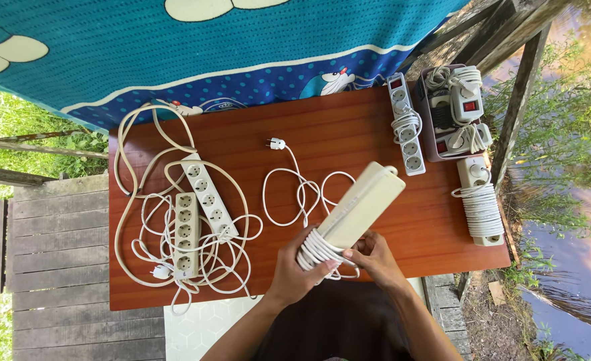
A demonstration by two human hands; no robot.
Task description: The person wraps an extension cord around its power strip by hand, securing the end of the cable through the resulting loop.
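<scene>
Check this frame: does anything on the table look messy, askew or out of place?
Yes. Two white multi-socket power strips at the reddish-brown wooden table's left end lie in a loose, tangled heap of white cable, while the strips on the right are neatly wound. A coiled white power strip sits right at the table's right edge. Nothing looks damaged.

Red-brown table (pixel 349 127), loose power strips (pixel 198 214), wound strips (pixel 480 204), tray (pixel 435 150)
</scene>
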